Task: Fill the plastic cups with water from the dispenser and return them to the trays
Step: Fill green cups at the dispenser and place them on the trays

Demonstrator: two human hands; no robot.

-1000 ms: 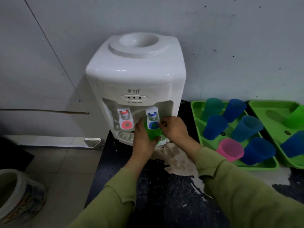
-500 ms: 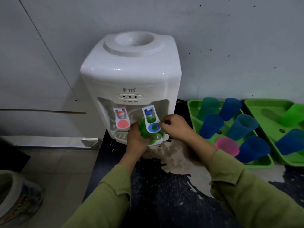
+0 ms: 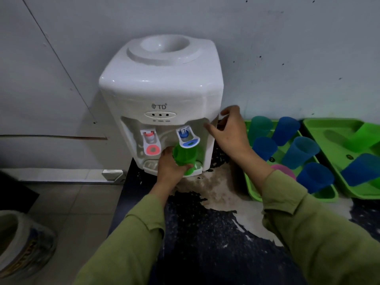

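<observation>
Green cup (image 3: 183, 159) clamped in left hand (image 3: 168, 171) under blue tap (image 3: 187, 138); right hand (image 3: 230, 132) spread, empty; tray (image 3: 253, 190) cups unfilled, apparently.

White dispenser (image 3: 162, 95) with red (image 3: 151, 149) and blue levers (image 3: 190, 143), green cup (image 3: 184, 158), green trays (image 3: 251, 190).

The left hand (image 3: 170, 169) grips a green cup (image 3: 183, 156) under the dispenser (image 3: 162, 103)'s blue tap (image 3: 187, 137); the right hand (image 3: 230, 132), spread empty, hovers beside the dispenser's right side.
</observation>
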